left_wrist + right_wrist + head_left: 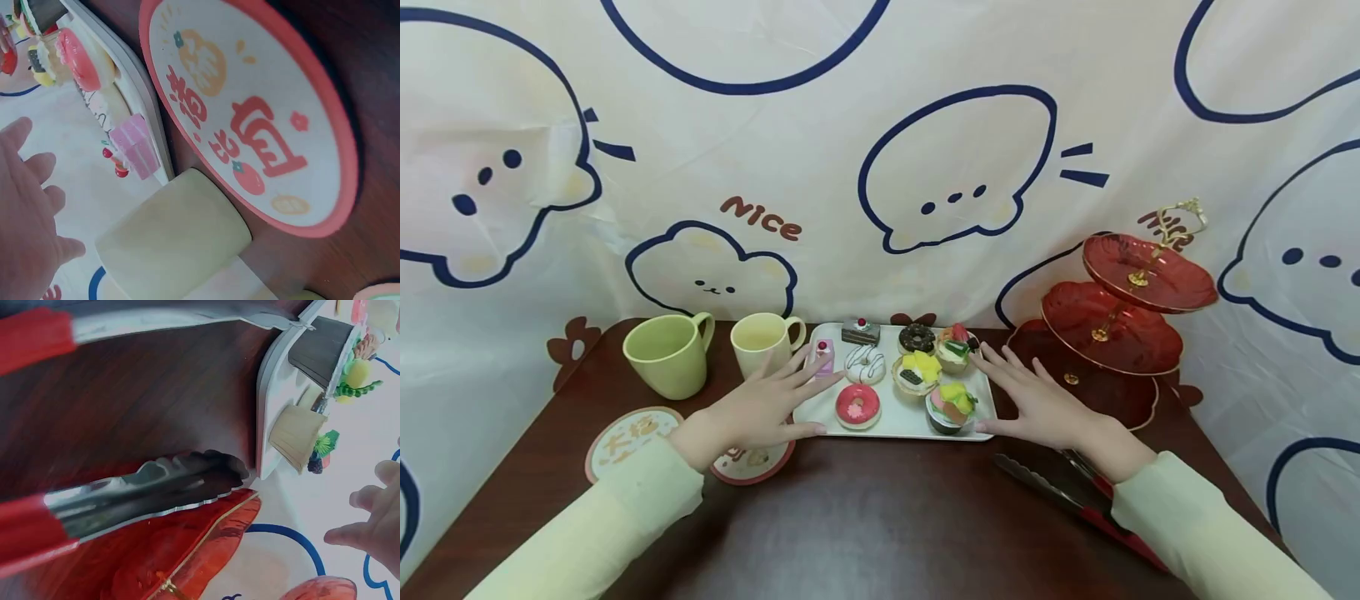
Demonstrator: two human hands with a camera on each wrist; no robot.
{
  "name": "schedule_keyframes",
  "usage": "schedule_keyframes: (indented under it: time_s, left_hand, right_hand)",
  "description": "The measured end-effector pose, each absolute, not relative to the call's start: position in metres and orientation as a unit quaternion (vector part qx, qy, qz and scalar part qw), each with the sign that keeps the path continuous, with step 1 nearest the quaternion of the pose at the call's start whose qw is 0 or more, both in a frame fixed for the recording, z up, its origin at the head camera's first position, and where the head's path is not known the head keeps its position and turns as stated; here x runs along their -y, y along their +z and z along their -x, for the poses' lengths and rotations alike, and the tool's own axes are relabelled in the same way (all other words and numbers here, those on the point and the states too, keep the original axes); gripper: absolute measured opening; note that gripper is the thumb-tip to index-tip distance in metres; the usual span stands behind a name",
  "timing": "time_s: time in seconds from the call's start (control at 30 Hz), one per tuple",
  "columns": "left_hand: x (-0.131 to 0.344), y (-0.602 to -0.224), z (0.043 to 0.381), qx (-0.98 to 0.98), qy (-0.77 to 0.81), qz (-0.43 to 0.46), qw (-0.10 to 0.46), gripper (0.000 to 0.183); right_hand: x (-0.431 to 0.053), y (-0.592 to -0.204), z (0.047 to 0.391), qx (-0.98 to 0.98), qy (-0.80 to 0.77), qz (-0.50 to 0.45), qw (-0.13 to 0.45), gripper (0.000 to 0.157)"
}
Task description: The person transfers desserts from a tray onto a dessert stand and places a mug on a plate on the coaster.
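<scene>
My left hand point(763, 408), fingers spread, is over the left end of a white tray point(895, 429). My right hand point(1037, 404), also spread, is at the tray's right end; neither holds anything. On the tray are a pink donut point(858, 406), a white striped donut point(865, 365), a chocolate donut point(917, 337), a chocolate cake slice point(861, 333) and a pink cake slice point(135, 145). Toward its right side stand two fruit tarts point(917, 373) and a fruit-topped cupcake point(951, 407). The left hand partly overlaps a yellow mug point(760, 337) in the head view.
A green mug point(666, 358) stands at the left. Two round coasters point(625, 437) lie before the mugs, one partly behind my left hand. Red-handled tongs point(1045, 487) lie beneath my right forearm. A red tiered stand point(1112, 329) rises at the back right, before the printed curtain.
</scene>
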State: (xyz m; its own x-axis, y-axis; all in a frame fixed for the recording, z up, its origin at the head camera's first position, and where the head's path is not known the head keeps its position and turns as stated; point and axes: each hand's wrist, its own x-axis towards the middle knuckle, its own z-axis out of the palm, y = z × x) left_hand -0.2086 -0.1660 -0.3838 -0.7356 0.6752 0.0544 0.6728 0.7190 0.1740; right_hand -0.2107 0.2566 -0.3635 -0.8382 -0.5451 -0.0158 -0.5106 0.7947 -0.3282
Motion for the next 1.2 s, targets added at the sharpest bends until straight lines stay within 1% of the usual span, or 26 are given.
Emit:
schedule_keyframes:
  time_s: [0.27,0.5,0.73,1.0,1.2]
  left_hand:
    - [0.174,-0.381,0.205,-0.927,0.108,-0.360,0.016,0.077]
    - [0.176,-0.382,0.205,-0.921,0.112,-0.373,0.022,0.075]
    - [0.178,-0.386,0.205,-0.912,0.108,-0.395,0.018,0.065]
    - [0.175,-0.392,0.205,-0.911,0.116,-0.392,0.051,0.055]
    - [0.171,-0.402,0.206,-0.903,0.115,-0.412,0.045,0.042]
  right_hand:
    - [-0.268,-0.358,0.195,-0.950,-0.158,0.266,0.042,0.091]
    - [-0.282,-0.358,0.177,-0.953,-0.156,0.259,0.033,0.086]
    - [-0.295,-0.358,0.158,-0.955,-0.160,0.249,0.028,0.082]
    - [-0.313,-0.364,0.146,-0.957,-0.160,0.242,-0.011,0.075]
    - [-0.325,-0.368,0.137,-0.963,-0.163,0.212,-0.021,0.072]
